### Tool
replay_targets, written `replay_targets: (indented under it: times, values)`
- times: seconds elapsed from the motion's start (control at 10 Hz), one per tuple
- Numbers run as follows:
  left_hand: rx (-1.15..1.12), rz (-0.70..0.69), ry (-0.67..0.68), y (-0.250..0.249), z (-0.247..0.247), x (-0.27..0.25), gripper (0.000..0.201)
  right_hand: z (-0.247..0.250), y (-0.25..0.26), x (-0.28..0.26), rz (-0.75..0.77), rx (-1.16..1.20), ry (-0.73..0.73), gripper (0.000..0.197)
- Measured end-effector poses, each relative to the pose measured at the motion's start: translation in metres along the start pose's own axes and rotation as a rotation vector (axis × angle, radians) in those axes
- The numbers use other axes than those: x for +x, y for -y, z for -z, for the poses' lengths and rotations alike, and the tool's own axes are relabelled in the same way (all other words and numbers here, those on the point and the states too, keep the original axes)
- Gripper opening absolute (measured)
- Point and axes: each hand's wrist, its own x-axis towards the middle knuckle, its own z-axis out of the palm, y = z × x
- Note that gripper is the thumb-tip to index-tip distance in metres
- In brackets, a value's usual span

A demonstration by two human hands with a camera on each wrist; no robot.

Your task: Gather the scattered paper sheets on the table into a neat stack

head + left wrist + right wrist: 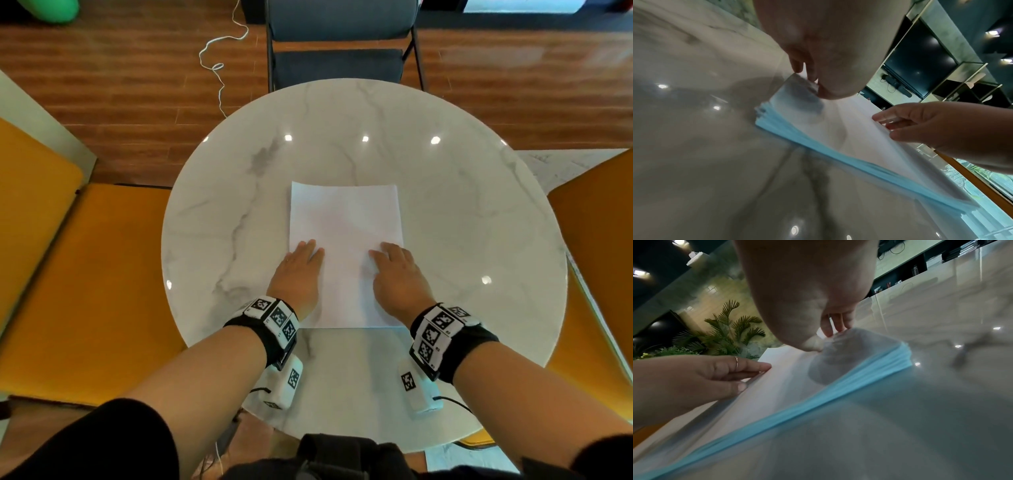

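One squared stack of white paper sheets (346, 222) lies flat in the middle of the round marble table (445, 188). My left hand (301, 263) rests on the stack's left edge near its front, fingers fairly straight on the top sheet. My right hand (397, 270) rests likewise on the right edge. In the left wrist view the right hand (941, 126) has its fingers over the stack (849, 129) and its thumb at the side. In the right wrist view the left hand (694, 378) lies the same way on the stack (787, 386). No loose sheets show elsewhere.
A yellow chair (85, 274) stands at the table's left and another (599, 222) at its right. A dark chair (339, 65) faces me across the table. A white cord (219, 68) lies on the wooden floor.
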Motion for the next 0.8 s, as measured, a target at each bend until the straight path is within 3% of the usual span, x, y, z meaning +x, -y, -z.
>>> replay_targets:
  times: [0.1, 0.2, 0.3, 0.4, 0.6, 0.8]
  values:
    - [0.029, -0.024, 0.045, 0.006, -0.008, -0.003, 0.073, -0.001, -0.002, 0.000, 0.006, -0.018, 0.021, 0.059]
    - [0.122, -0.054, 0.153, 0.009, -0.013, -0.006, 0.105, -0.006, -0.005, -0.001, 0.019, -0.066, 0.071, 0.079]
    - [0.155, -0.067, 0.183, 0.011, -0.016, -0.005, 0.119, -0.013, -0.008, -0.004, 0.033, -0.138, 0.139, 0.103]
    - [0.165, -0.067, 0.190, 0.011, -0.018, -0.004, 0.122, -0.019, -0.011, -0.007, 0.049, -0.197, 0.170, 0.113]
    - [0.172, -0.060, 0.183, 0.010, -0.014, -0.005, 0.117, -0.017, -0.008, -0.011, 0.007, -0.194, 0.164, 0.096]
    - [0.129, -0.050, 0.075, 0.014, 0.002, -0.017, 0.096, -0.009, -0.005, -0.034, -0.008, -0.150, 0.082, 0.084]
